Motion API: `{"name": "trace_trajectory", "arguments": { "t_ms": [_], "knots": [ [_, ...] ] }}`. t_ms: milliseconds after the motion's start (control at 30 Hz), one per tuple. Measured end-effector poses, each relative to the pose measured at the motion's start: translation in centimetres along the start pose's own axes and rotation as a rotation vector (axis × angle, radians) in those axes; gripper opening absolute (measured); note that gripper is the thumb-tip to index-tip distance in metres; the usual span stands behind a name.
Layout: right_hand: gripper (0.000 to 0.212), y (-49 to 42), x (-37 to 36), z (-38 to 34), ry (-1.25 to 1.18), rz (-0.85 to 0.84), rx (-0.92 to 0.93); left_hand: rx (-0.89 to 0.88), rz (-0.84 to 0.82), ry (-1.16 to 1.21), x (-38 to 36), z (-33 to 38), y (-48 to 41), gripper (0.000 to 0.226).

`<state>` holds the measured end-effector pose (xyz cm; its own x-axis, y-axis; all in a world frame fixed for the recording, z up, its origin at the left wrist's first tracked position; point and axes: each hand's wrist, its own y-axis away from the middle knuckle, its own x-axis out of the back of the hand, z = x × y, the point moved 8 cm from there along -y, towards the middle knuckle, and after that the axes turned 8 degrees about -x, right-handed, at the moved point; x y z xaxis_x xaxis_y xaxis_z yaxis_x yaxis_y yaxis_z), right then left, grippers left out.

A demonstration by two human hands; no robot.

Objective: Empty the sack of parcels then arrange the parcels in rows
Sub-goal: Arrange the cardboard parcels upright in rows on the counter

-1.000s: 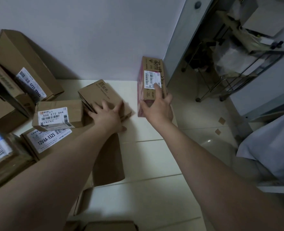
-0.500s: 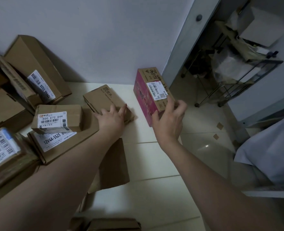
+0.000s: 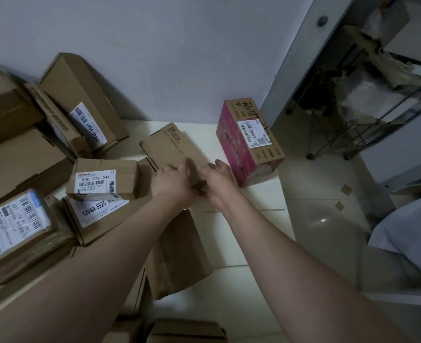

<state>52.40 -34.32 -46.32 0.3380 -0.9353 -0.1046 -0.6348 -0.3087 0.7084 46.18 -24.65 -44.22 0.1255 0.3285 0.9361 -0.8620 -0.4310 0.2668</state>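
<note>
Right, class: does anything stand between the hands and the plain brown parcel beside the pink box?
Nothing visible does. The left hand and right hand are at the near end of the brown parcel; the pink box stands apart.

Our two bare arms reach forward and meet ahead of us. Our left forearm runs up from the lower left and our right forearm from the lower right. Our left hand lies palm down with its fingers loosely extended and thumb angled toward its partner. Our right hand sits just beside it, back upward, fingers loosely spread and pointing away. Both hands are slightly blurred.
</note>
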Motion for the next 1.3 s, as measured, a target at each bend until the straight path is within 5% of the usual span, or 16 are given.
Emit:
{"name": "trace_trajectory", "arguments": {
  "t_ms": [133,233,367,433,500,600,667,733,800,1133,1233,1300],
  "knots": [
    [0.063,2.6,-0.1,-4.3,0.272,0.175,0.41,0.025,0.09,0.395,0.1,-0.4,0.4,0.114],
    [0.045,6.3,-2.1,-6.9,0.596,0.121,0.786,-0.033,0.174,0.833,0.7,0.0,0.9,0.128],
    [0.027,6.6,-0.8,-6.1,0.611,0.061,0.683,0.086,0.384,1.156,2.3,-1.4,2.1,0.134],
    [0.02,7.0,0.7,-6.6,0.631,0.139,0.733,0.104,0.532,1.032,3.5,-2.4,3.1,0.122],
    [0.018,8.1,2.3,-7.8,0.677,0.289,0.865,0.071,0.569,0.932,4.1,-2.5,3.6,0.088],
    [0.023,11.0,4.5,-9.4,0.841,0.752,1.102,0.169,0.463,1.004,2.4,-3.1,2.8,0.056],
    [0.039,10.2,6.1,-9.6,0.996,0.955,0.932,0.167,0.38,1.029,1.5,-2.8,1.8,0.055],
    [0.06,7.5,7.9,-8.5,1.127,0.874,0.601,0.065,0.287,1.008,0.9,-1.5,0.7,0.062],
    [0.065,5.8,9.0,-7.1,1.084,0.721,0.478,-0.017,0.19,0.931,0.1,0.2,-0.2,0.058],
    [0.062,5.7,8.4,-7.6,0.976,0.703,0.684,-0.12,0.09,0.781,-0.2,3.6,-2.1,0.07],
    [0.055,8.1,8.7,-7.1,0.9,0.85,0.768,-0.141,0.223,0.646,1.6,3.2,-1.0,0.069],
    [0.042,9.0,7.9,-5.8,0.85,0.784,0.761,-0.127,0.339,0.578,3.3,2.0,0.8,0.062]
  ]
}}
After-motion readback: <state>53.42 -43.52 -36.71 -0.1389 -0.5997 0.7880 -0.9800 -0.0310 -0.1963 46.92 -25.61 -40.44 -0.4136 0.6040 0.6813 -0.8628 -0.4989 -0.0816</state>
